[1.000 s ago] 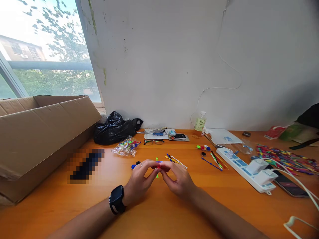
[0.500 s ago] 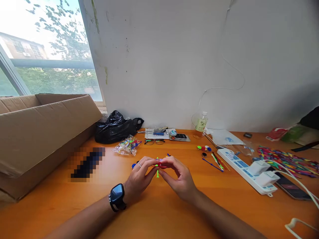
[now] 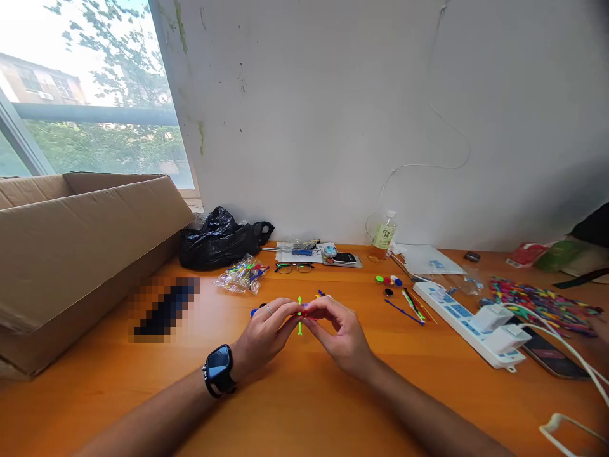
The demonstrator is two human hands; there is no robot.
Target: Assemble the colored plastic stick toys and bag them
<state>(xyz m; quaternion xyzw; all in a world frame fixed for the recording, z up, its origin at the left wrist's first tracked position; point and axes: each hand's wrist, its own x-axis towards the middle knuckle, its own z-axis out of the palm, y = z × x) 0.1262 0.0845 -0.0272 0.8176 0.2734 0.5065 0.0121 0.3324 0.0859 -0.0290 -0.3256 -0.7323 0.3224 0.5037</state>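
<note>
My left hand (image 3: 266, 330), with a ring and a dark watch on the wrist, is closed in a pinch at the middle of the desk. Opposite it, my right hand (image 3: 341, 333) pinches too, and the fingertips of both meet at a small red plastic piece (image 3: 304, 311). A thin bright green plastic arrow (image 3: 299, 329) sticks out above and below the fingertips. Fingers cover most of both parts, so how they join is hidden. Blue discs (image 3: 254, 313) lie partly behind my left hand. Just beyond my right fingers are small blue and yellow pieces (image 3: 324, 294).
Right of my hands lie coloured discs (image 3: 390, 280), plastic sticks (image 3: 413, 308), a white power strip (image 3: 469, 324) and a phone (image 3: 554, 355). A bottle (image 3: 383, 237), eyeglasses (image 3: 295, 268), a clear bag of parts (image 3: 242, 275) and a black bag (image 3: 221, 241) stand behind. A cardboard box (image 3: 90, 254) fills the left.
Both hands keep their pinch at nearly the same spot. The view has shifted slightly, and the green arrow still stands between the fingertips.
</note>
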